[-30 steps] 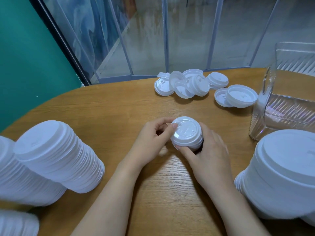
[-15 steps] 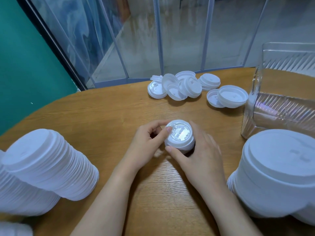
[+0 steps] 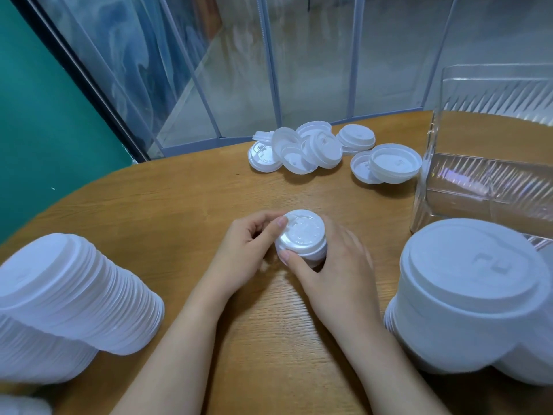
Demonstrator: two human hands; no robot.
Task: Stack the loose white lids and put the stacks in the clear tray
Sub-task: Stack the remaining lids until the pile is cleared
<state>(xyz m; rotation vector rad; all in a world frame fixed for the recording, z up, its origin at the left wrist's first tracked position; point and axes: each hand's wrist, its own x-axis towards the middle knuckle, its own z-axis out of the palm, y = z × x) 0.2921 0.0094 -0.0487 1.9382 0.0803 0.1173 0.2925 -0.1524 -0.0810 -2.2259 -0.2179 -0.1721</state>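
Observation:
A short stack of white lids stands on the wooden table at the centre. My left hand holds it from the left, thumb pressing on the top lid's rim. My right hand wraps round its right side, thumb at the front. Several loose white lids lie scattered at the table's far side, with two more lids beside the clear tray at the right. I see nothing inside the tray.
A long lying stack of lids fills the near left. Another tall stack of larger-looking lids stands at the near right, in front of the tray. Glass panels and a teal wall rise behind the table's far edge.
The view has shifted a little. Both hands stay on the small stack, which has barely moved; my left thumb has slid along the top lid's rim.

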